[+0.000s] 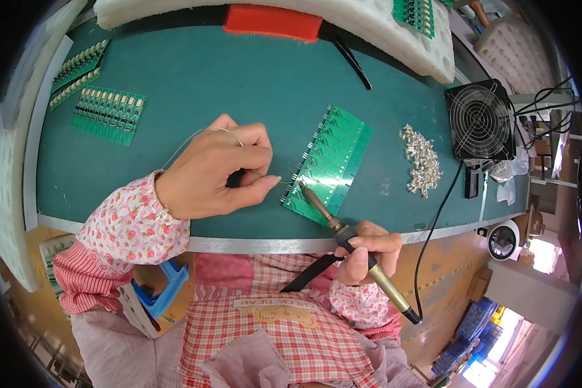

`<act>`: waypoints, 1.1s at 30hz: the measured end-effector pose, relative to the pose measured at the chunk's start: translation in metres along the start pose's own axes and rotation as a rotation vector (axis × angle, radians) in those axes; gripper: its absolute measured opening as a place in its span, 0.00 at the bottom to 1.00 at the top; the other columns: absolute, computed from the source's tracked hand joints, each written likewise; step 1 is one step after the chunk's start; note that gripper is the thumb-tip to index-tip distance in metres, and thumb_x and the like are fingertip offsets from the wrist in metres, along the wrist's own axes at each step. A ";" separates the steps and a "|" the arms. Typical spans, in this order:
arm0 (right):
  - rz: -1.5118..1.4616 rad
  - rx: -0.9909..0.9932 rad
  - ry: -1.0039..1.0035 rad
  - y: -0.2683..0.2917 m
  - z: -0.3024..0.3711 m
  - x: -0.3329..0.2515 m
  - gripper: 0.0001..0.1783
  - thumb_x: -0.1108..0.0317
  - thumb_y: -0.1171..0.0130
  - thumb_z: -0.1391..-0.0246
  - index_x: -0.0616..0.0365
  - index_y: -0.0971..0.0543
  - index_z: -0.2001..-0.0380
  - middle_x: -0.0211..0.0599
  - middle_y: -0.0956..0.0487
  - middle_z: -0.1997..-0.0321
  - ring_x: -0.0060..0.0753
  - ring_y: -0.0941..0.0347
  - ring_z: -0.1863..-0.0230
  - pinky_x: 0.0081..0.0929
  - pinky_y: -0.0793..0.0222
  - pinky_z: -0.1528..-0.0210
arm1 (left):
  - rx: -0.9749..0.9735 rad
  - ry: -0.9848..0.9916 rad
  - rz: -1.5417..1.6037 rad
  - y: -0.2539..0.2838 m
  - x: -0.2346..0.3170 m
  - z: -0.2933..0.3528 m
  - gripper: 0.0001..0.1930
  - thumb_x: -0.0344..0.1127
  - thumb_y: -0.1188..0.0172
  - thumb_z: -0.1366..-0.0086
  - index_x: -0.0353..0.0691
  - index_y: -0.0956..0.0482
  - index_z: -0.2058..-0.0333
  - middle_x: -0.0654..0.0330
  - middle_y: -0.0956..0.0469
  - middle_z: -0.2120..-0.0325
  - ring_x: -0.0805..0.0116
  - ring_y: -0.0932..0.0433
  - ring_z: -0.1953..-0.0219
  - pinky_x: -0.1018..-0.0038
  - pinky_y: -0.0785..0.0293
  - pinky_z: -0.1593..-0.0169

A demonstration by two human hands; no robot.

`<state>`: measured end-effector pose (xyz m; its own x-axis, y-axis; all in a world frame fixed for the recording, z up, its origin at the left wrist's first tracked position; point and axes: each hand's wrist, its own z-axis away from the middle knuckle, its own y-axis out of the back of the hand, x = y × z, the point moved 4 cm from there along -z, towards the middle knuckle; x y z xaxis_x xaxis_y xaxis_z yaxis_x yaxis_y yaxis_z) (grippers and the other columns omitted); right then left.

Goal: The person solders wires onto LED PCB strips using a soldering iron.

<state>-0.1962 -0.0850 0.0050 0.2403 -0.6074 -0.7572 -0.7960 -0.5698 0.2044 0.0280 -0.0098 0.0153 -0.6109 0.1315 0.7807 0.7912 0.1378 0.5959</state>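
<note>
The left hand (216,168) pinched thin wire (182,147); the right hand (368,251) gripped a soldering iron (318,207), its tip at a green circuit board (336,165) lying on the table (174,71) left of a pile of seemingly unused parts (421,158). Soldering seemed underway, though how much of the board was finished could not be judged. The apron (207,320) bore a lettered patch (281,310)

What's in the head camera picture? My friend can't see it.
A person's right hand holds a soldering iron to a green circuit board, while the left hand holds thin wire close to the iron's tip. To the right, small silvery parts lie piled near a black fan.
</note>
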 end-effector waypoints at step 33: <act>-0.071 0.091 -0.428 0.002 -0.010 -0.003 0.12 0.65 0.50 0.46 0.64 0.35 0.69 0.37 0.30 0.85 0.20 0.35 0.86 0.16 0.37 0.83 | 0.014 0.019 -0.025 -0.003 -0.002 0.000 0.14 0.29 0.38 0.51 0.42 0.36 0.85 0.66 0.33 0.81 0.71 0.37 0.79 0.74 0.47 0.66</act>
<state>-0.1928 -0.0901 0.0142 0.0599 -0.2736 -0.9600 -0.8359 -0.5393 0.1015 0.0267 -0.0108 0.0113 -0.6300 0.1089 0.7689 0.7748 0.1547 0.6130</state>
